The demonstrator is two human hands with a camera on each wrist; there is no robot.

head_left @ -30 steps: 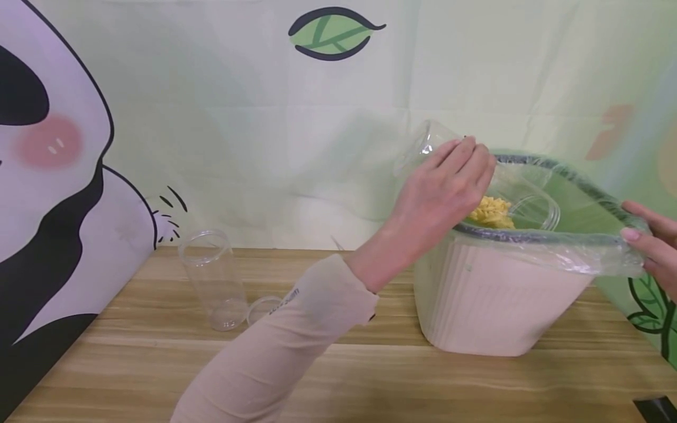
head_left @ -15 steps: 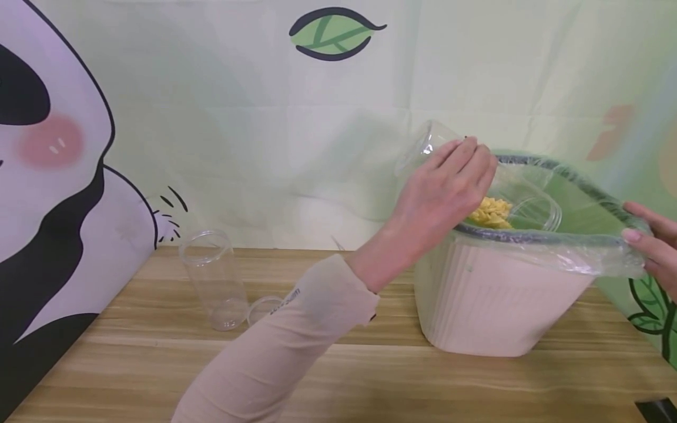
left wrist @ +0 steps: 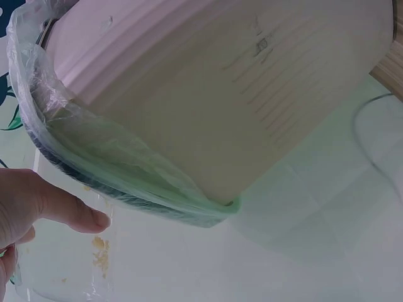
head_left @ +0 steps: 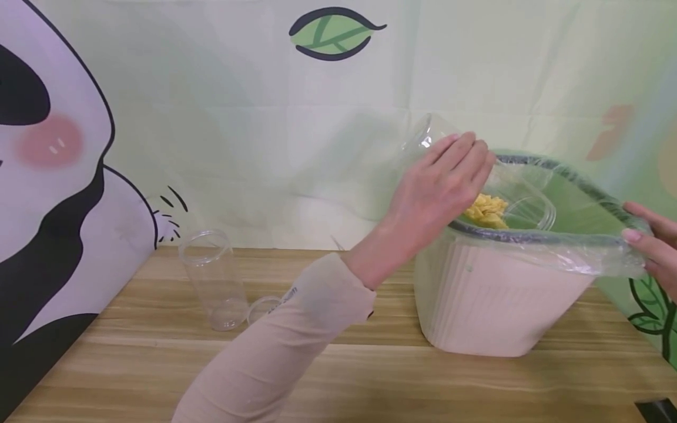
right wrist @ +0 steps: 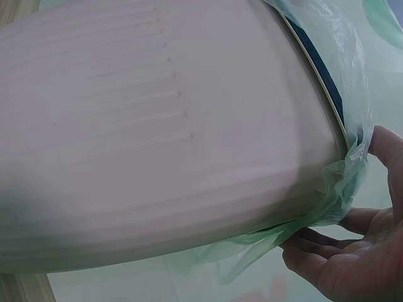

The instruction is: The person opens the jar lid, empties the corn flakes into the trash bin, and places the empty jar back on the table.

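Observation:
Over the trash bin's left side, my left hand (head_left: 441,185) grips a clear plastic cup (head_left: 431,132), tipped with its mouth down to the right. Yellow flaky bits (head_left: 486,210) lie in the cup near its mouth; some show through its wall in the left wrist view. The white ribbed trash bin (head_left: 502,299) leans to the right, lined with a thin green bag (head_left: 587,258) folded over its rim. My right hand (head_left: 658,247) holds the bin's rim and bag at the right, thumb and fingers on either side in the right wrist view (right wrist: 359,245).
A second clear plastic cup (head_left: 214,282) stands on the wooden table (head_left: 423,388) at the left. Beside it lies a clear round rim (head_left: 263,308), partly hidden by my left sleeve. A printed cloth (head_left: 254,117) hangs behind. A black object (head_left: 656,409) sits at the lower right.
My left hand and the cup have shifted slightly up and to the left, and the yellow bits show a little further left. The right hand and the bin have stayed in place.

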